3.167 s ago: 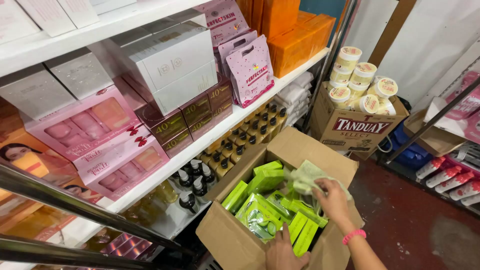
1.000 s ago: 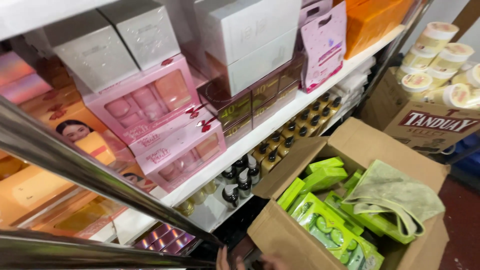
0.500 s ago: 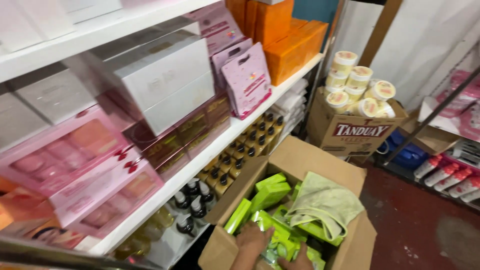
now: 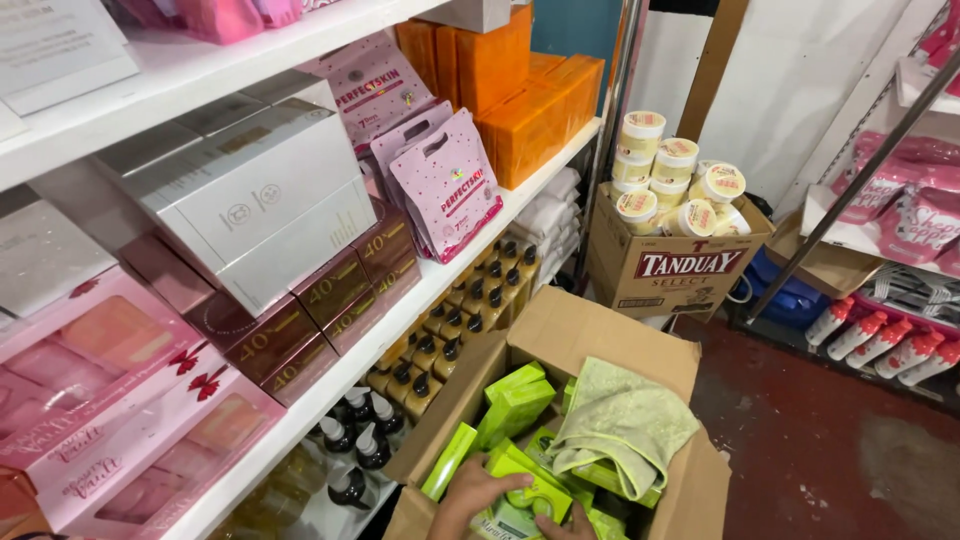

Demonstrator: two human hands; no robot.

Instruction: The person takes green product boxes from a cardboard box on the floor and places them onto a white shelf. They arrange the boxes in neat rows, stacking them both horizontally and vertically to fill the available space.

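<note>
Only a little of the person showed, low at the bottom edge of the head view. The left hand (image 4: 478, 500) was bare, with no ring, glove or watch on the part in view, and the wrist below it carried no sleeve. The right hand (image 4: 566, 525) showed only as a few bare fingertips; whatever was worn further up lay out of view.

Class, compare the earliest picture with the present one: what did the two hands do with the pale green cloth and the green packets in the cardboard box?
The right hand let go of the pale green cloth, which now lies draped over the bright green cartons. Both hands moved to the near end of the open cardboard box: the left hand now rests on a flat green packet, and only the right hand's fingertips show. Box and shelf stock stayed put.
</note>
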